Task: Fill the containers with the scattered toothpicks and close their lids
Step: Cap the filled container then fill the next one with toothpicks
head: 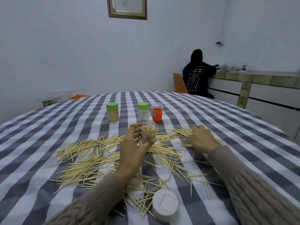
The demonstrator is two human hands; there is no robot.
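The left hand (134,143) has its fingers curled round a clear container (149,133), held lidless and tilted just above the checked tabletop (227,120), with toothpick tips showing in its mouth. Just right of that container, the right hand (201,138) rests palm-down on the scattered toothpicks (90,161); its fingers are bent over a bunch of them, though whether they actually pinch any I cannot tell. The toothpicks lie strewn across the cloth on both sides of the container and on its near side. Nearer than the held container, among the sticks, stands a white lid (164,205). Beyond it stand three more: a green-lidded jar full of toothpicks (112,112), a nearly empty green-lidded jar (143,111), and an orange jar (157,112) touching or just beside that one.
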